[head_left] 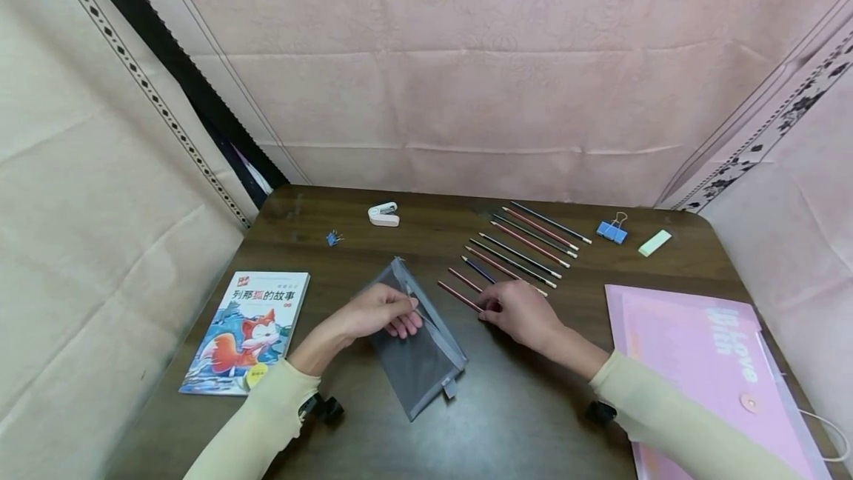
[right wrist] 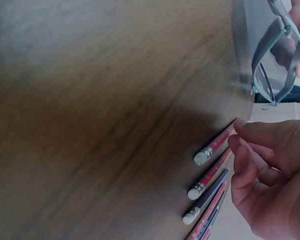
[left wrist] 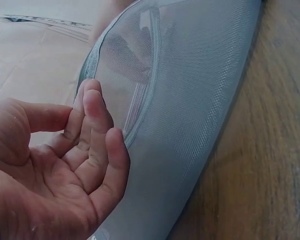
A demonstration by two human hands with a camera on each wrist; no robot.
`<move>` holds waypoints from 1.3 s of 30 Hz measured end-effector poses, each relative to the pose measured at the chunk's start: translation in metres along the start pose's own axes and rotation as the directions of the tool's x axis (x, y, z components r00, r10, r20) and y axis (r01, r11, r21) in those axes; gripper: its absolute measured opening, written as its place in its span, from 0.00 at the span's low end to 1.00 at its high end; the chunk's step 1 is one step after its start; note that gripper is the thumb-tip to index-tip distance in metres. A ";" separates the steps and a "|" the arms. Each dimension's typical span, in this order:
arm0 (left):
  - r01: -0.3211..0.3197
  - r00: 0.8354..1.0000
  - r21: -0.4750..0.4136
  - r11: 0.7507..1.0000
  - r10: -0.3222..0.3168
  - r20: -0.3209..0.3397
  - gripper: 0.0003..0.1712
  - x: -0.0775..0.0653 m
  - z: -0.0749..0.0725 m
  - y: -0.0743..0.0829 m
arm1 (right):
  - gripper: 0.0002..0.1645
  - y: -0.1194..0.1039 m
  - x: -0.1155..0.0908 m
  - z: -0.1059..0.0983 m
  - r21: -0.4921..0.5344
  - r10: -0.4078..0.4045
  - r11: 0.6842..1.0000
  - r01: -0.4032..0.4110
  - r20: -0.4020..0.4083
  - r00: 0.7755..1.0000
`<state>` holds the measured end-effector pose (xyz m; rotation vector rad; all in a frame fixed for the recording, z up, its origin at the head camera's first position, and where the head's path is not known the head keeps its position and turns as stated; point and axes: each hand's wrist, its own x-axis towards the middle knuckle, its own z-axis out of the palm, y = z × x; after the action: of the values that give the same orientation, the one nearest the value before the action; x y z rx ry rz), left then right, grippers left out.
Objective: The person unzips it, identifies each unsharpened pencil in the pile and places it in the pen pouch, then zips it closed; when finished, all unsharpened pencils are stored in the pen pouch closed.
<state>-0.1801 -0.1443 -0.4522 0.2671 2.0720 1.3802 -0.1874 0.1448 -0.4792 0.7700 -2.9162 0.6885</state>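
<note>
The work in hand looks to be at an early stage: pencils lie laid out on the dark brown wooden table, beside a grey see-through mesh zip pouch whose mouth is already parted. No pencil is plainly inside it; faint stripes show through the mesh in the left wrist view, and I cannot tell which side of it they lie on. If the pencils belong in the pouch, nearly everything is left to do.

The left hand pinches the pouch's rim at the middle of the table, fingers loosely bent. The right hand appears to pinch the nearest slim red pencil, thumb and fingertips narrow around it.

Counted: ten slim wooden pencils right of the pouch, five red and five dark; one pouch; two blue metal clips, a small one far left and a larger one far right; one white stapler; one pale green block; one fox-covered paperback book, left. At right lies at least one pink folder.
</note>
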 end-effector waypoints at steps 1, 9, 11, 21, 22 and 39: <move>0.001 1.000 -0.003 1.000 -0.001 -0.001 0.20 0.000 0.000 0.000 | 0.07 -0.001 0.001 0.001 -0.013 -0.003 1.000 0.003 0.006 1.000; -0.009 1.000 -0.007 1.000 0.009 0.001 0.20 -0.001 -0.001 0.000 | 0.04 -0.006 0.003 0.005 -0.088 -0.009 0.996 0.011 0.026 1.000; -0.007 1.000 -0.012 1.000 0.007 -0.002 0.20 -0.001 -0.001 0.000 | 0.03 -0.006 0.003 0.004 -0.096 -0.011 0.995 0.014 0.033 0.999; -0.002 1.000 -0.027 1.000 0.001 -0.026 0.20 -0.003 0.001 0.001 | 0.04 -0.014 0.011 -0.019 0.102 -0.016 0.995 0.019 -0.025 1.000; -0.004 1.000 -0.026 1.000 0.004 -0.026 0.20 -0.003 0.002 0.001 | 0.04 -0.015 0.013 -0.023 0.157 -0.008 0.987 0.012 -0.026 1.000; -0.072 0.997 -0.002 0.997 0.072 0.005 0.20 -0.004 0.005 0.004 | 0.23 -0.034 0.025 -0.012 0.950 0.199 0.223 -0.219 0.176 0.964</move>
<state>-0.1750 -0.1408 -0.4480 0.3478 2.0749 1.4225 -0.1938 0.1125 -0.4508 0.3003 -2.2443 2.6479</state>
